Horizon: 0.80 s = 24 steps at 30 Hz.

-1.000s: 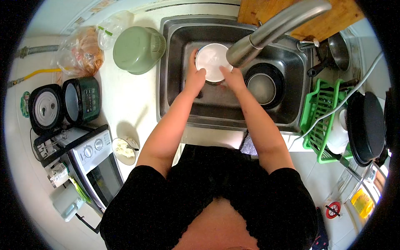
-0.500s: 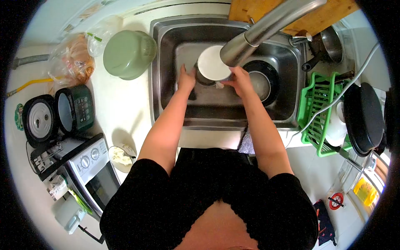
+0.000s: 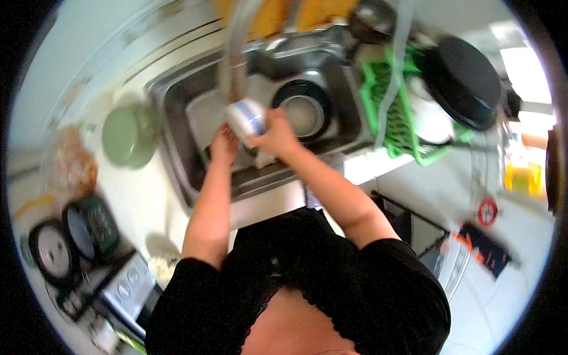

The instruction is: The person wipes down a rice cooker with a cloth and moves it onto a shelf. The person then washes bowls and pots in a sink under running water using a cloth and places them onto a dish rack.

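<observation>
My right hand grips a white bowl with blue markings, tilted on its side beneath the faucet. Just to the bowl's lower left is my left hand, fingers slightly apart; blur hides whether they touch it. A small pale, cloth-like piece shows below my right hand. Both hands are over the metal sink. To their right, inside the sink, lies a round black pan with a lighter round dish in it.
A green basin stands on the counter left of the sink. Right of it, a green dish rack holds white dishes and a large black pan. A grey hose crosses the rack. Several appliances sit at lower left.
The view has turned and shifted, so the sink appears further left and tilted. The bowl has tipped from inside-up to showing its blue-marked side, still in my right hand.
</observation>
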Tool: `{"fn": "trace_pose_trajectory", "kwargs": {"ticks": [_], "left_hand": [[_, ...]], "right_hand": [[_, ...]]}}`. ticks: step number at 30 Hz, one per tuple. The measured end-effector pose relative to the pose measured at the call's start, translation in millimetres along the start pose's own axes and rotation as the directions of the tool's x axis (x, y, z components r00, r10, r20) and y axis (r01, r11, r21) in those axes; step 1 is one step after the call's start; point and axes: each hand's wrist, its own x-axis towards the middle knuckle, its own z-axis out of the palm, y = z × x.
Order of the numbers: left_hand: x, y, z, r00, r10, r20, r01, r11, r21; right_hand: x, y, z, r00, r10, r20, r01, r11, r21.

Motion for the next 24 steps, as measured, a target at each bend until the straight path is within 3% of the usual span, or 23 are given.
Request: {"fn": "trace_pose_trajectory", "kwargs": {"ticks": [1,2,3,4,5,7,11,13,15,17,19,20,21,23,24], "left_hand": [[1.5,0.4,9.2,0.974,0.019,0.224,-0.002,0.997,-0.075],[-10.4,9.8,29.9,0.952,-0.082,0.297,0.111,0.99,-0.083],[-5.9,8.9,31.8,0.815,-0.063,0.576,0.055,0.998,0.032],[-46.5,21.5,58.1,0.936,-0.139,0.324,0.143,0.99,0.012],[-47.3,20.2,62.3,0.915,-0.154,0.374,0.15,0.988,0.039],[-22.1,10.4,48.8,0.888,-0.164,0.429,0.121,0.985,0.126],[-36.5,14.8,34.7,0.967,-0.208,0.146,0.172,0.959,0.226],[-49.1,22.0,21.4,0.967,-0.193,0.164,0.136,0.942,0.307],[-35.8,27.6,-4.8,0.968,-0.175,0.181,0.11,0.941,0.321],[-42.2,30.2,-18.4,0.969,-0.16,0.191,0.091,0.941,0.327],[-62.8,32.0,-21.0,0.995,-0.097,0.021,0.087,0.959,0.271],[-67.6,30.2,-23.7,0.996,-0.088,0.024,0.078,0.96,0.269],[-71.3,26.4,-26.6,0.997,-0.076,0.005,0.072,0.964,0.258],[-78.2,14.7,-29.4,0.998,-0.06,-0.022,0.064,0.97,0.237],[-81.5,8.8,-29.4,0.998,-0.057,-0.025,0.061,0.972,0.229]], "right_hand": [[-11.1,-13.8,-9.4,0.997,-0.064,-0.044,0.056,0.983,-0.178],[-22.9,-21.1,-17.9,0.992,-0.114,-0.045,0.106,0.983,-0.151],[-34.1,-26.5,-28.8,0.984,-0.172,-0.044,0.165,0.979,-0.124],[-42.5,-27.9,-40.9,0.961,-0.275,-0.03,0.261,0.939,-0.225],[-51.6,-31.0,-52.1,0.929,-0.371,0.009,0.354,0.879,-0.319],[-73.6,-42.3,-82.2,0.907,-0.422,-0.002,0.378,0.815,-0.438],[-116.4,-54.3,-154.1,0.851,-0.508,-0.136,0.403,0.795,-0.454],[-140.1,-52.7,-195.9,0.814,-0.541,-0.21,0.395,0.782,-0.483],[-171.6,-53.9,-240.1,0.764,-0.531,-0.366,0.314,0.802,-0.509],[-205.7,-53.1,-286.3,0.727,-0.458,-0.511,0.128,0.822,-0.555],[-236.2,-40.2,-342.0,0.506,-0.633,-0.587,0.075,0.71,-0.701],[-250.1,-37.1,-365.9,0.421,-0.649,-0.634,-0.03,0.688,-0.725],[-262.0,-34.3,-390.7,0.383,-0.629,-0.677,-0.102,0.699,-0.707],[-277.2,-15.2,-443.3,0.335,-0.691,-0.641,-0.3,0.566,-0.768],[-280.2,2.1,-467.9,0.36,-0.671,-0.649,-0.328,0.56,-0.761]]}}
